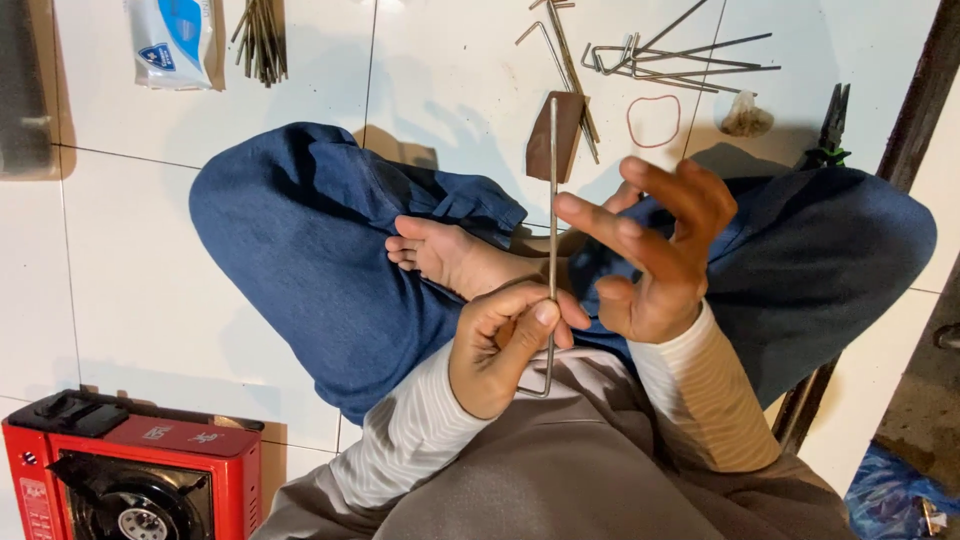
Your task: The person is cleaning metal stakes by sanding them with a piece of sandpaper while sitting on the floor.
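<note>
I sit cross-legged in blue trousers (300,250) on a white tiled floor, one bare foot (450,255) showing. My left hand (505,345) is shut on a thin metal rod (552,200). The rod stands upright and has a short hook bent at its lower end. My right hand (660,250) is beside the rod with its fingers spread. Its forefinger tip is at the rod's middle, and I cannot tell whether it touches.
Several bent metal rods (680,60) lie on the floor ahead, with a red rubber band (653,120), a brown block (555,140), a pale wad (746,118) and pliers (832,125). A rod bundle (262,40) and tissue pack (172,40) lie far left. A red portable gas stove (120,470) stands near left.
</note>
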